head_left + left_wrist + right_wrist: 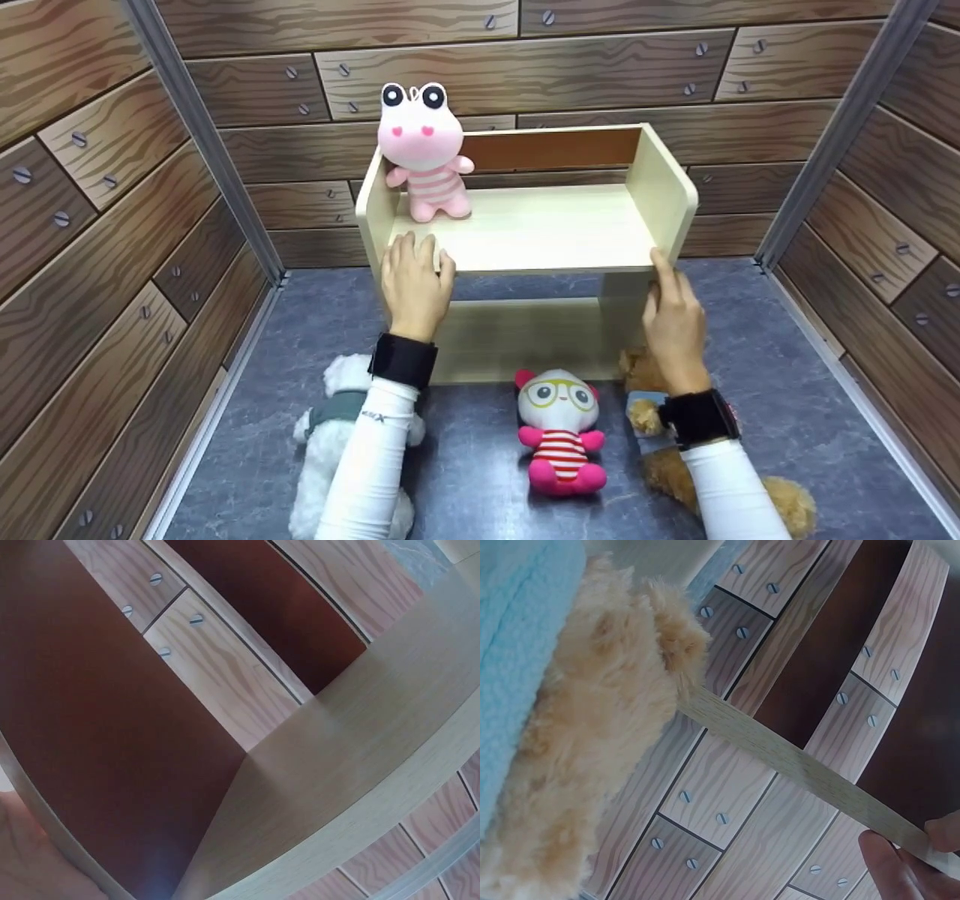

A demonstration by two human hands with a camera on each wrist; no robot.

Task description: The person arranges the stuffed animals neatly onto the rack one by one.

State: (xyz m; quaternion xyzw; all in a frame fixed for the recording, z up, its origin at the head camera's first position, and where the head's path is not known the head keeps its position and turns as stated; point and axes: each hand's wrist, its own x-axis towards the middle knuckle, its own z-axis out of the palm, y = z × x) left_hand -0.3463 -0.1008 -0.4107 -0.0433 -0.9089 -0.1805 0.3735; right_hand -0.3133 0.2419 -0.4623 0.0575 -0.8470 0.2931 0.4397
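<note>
A small pale wooden two-tier shelf [551, 225] stands in the middle in the head view. My left hand [414, 289] grips its upper board at the front left corner, fingers over the top. My right hand [673, 322] grips the front right corner; in the right wrist view thumb and fingers [889, 866] pinch the board's edge. On the upper board, against the left side panel, is a pink and white plush toy [424, 150] with big round eyes and a striped body.
A plush panda [559, 435] with yellow glasses lies on the grey floor in front. A white plush dog [330, 457] lies under my left forearm, and a brown teddy bear [667, 472] under my right. Wood-patterned walls [525, 71] enclose the space.
</note>
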